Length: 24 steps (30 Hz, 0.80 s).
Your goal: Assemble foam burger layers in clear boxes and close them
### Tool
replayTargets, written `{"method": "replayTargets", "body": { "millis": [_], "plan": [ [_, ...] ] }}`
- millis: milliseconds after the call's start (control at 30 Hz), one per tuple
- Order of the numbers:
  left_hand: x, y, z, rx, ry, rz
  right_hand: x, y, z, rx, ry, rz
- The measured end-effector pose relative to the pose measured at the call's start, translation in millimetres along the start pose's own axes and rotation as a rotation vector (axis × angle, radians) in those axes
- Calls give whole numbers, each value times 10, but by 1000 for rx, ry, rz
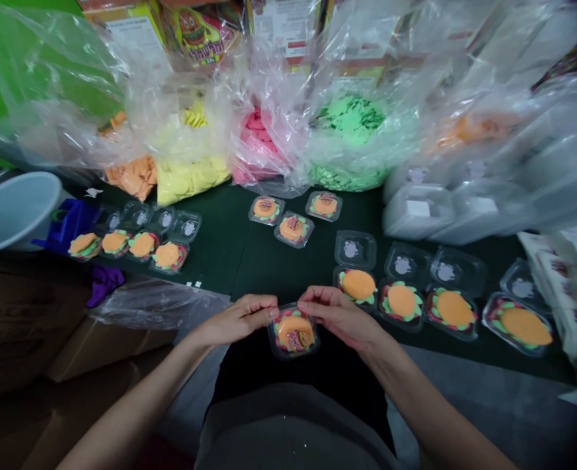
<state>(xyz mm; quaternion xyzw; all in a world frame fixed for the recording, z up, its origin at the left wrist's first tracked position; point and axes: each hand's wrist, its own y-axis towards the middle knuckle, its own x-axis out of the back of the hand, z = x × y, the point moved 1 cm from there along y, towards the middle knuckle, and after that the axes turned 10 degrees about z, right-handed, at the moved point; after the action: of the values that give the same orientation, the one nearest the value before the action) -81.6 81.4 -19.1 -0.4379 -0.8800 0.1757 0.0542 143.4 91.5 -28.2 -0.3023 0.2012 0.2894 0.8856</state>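
Between my hands, close to my body at the table's front edge, is a clear plastic clamshell box [294, 333] with an orange burger-shaped candy and a printed label inside. My left hand [249, 318] pinches its upper left corner between thumb and fingers. At the upper right corner my right hand [335, 316] grips it the same way. The box's lid looks closed. Beyond my hands lie three closed boxes, one of them a labelled burger box [294, 229]. Nearest on the right is an open clamshell [358, 285] with an orange-topped burger in it.
More open burger boxes line the right [401, 301] and left [169, 254] of the dark table [249, 264]. Behind stand bags of yellow [193, 176], pink [259, 153] and green pieces [350, 124]. Stacked clear containers [418, 209] are at right, a pale tub [17, 212] at left.
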Motion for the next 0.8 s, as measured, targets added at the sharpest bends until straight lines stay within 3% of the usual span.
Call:
{"method": "replayTargets", "body": {
  "millis": [233, 567, 667, 800],
  "plan": [
    [96, 132, -21, 17, 11, 130, 54, -50, -124, 35, 22, -107],
    [319, 265, -226, 7, 64, 234, -93, -193, -33, 19, -61, 85],
    [264, 327, -205, 1, 7, 105, -141, -151, -97, 84, -9, 0],
    [-26, 313, -62, -46, 10, -245, -183, -97, -176, 186, 197, -215]
  ]
}}
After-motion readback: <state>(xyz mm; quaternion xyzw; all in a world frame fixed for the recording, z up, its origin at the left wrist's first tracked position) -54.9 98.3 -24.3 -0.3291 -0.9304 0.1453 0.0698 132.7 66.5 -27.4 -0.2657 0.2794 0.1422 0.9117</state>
